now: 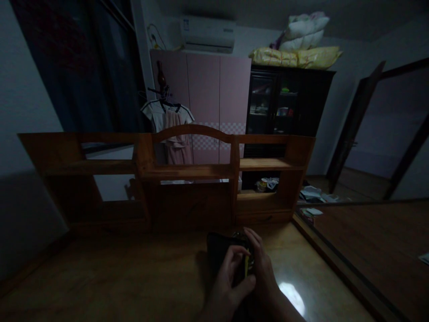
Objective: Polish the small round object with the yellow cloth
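A dark pouch-like bag (216,248) rests on the wooden surface, close in front of me, and looks partly opened at its right side. Shiny metallic bits (238,234) show along its upper edge. My left hand (231,281) is bent round the bag's near side, with thumb and index finger curled toward a narrow yellow strip (247,264) at the opening. From the right, my right hand (261,264) presses along the bag with its fingers bent over the edge. The dim light hides the bag's inside and most of its lower part.
Behind the bag stands a wooden shelf unit (187,172) along the far edge of the wooden surface (117,273). A raised wooden rail (335,264) runs along the right. Farther back are a pink wardrobe (204,89), a black cabinet (311,98) and a door (355,129).
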Action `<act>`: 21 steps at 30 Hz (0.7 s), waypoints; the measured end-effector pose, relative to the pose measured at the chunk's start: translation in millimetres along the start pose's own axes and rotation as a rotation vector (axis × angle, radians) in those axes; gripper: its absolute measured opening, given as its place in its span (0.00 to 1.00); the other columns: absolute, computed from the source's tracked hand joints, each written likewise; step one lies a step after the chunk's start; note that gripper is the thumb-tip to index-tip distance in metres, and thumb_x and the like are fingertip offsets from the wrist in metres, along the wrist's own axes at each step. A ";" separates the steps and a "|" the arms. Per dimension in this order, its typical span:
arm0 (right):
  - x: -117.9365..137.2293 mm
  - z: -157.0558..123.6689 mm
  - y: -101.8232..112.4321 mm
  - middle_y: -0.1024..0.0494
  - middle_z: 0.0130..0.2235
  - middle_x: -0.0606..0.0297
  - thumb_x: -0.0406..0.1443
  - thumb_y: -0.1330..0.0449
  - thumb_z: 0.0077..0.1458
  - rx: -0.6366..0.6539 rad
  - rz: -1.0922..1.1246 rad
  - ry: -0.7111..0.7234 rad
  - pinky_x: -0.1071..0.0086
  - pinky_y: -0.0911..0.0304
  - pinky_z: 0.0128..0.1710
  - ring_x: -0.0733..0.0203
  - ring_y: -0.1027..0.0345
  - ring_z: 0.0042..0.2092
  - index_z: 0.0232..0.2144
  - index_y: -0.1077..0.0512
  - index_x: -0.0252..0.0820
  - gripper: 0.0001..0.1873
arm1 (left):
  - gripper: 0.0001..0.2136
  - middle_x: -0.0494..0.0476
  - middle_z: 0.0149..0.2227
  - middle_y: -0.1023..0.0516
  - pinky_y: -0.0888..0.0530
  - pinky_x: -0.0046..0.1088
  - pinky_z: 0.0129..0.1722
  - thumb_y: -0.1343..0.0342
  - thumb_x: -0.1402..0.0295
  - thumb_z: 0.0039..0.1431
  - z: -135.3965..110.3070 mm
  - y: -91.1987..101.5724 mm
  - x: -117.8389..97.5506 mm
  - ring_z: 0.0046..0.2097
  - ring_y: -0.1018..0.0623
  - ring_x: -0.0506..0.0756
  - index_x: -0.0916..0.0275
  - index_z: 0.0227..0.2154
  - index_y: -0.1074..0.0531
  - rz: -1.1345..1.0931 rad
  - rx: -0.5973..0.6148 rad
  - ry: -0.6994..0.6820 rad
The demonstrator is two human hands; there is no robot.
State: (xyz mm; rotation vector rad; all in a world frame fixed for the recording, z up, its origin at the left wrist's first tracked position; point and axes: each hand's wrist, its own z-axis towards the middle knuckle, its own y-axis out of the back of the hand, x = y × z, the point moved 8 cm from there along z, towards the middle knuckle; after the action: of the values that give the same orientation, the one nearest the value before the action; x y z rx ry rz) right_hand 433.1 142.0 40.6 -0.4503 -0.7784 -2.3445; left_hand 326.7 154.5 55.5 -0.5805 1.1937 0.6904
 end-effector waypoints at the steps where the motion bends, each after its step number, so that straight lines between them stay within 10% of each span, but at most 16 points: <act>1: 1.4 -0.4 -0.5 0.41 0.59 0.55 0.31 0.51 0.57 -0.017 0.016 -0.004 0.56 0.40 0.56 0.53 0.44 0.59 0.61 0.49 0.44 0.29 | 0.16 0.54 0.40 0.29 0.30 0.27 0.43 0.45 0.70 0.51 -1.0 1.3 0.2 0.43 0.27 0.53 0.59 0.42 0.41 0.080 -0.035 -0.015; 7: -2.2 -10.0 -10.3 0.39 0.58 0.56 0.36 0.50 0.59 -0.147 0.123 -0.136 0.55 0.39 0.54 0.52 0.41 0.57 0.62 0.52 0.46 0.29 | 0.05 0.52 0.36 0.26 0.27 0.28 0.41 0.49 0.71 0.57 -3.6 13.7 9.7 0.40 0.23 0.53 0.58 0.35 0.39 0.461 -0.189 -0.020; 13: 19.0 -5.9 -4.9 0.43 0.60 0.53 0.35 0.48 0.57 -0.151 0.104 -0.053 0.51 0.42 0.56 0.49 0.45 0.59 0.61 0.52 0.43 0.31 | 0.05 0.53 0.35 0.24 0.25 0.29 0.39 0.52 0.75 0.59 -7.8 10.9 -4.0 0.38 0.23 0.53 0.58 0.35 0.34 0.768 -0.162 -0.393; 21: 28.8 10.5 2.3 0.50 0.63 0.49 0.35 0.41 0.50 0.071 0.120 -0.033 0.50 0.48 0.60 0.46 0.55 0.64 0.63 0.59 0.36 0.44 | 0.08 0.56 0.32 0.24 0.27 0.26 0.38 0.55 0.78 0.59 5.5 4.3 -29.0 0.37 0.24 0.52 0.63 0.32 0.32 0.921 0.165 -0.633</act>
State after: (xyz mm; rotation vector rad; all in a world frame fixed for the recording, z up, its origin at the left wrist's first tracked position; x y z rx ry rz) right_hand 414.3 134.2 63.6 -0.4927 -0.8251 -2.1965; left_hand 320.7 156.4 84.6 0.3735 0.8545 1.4036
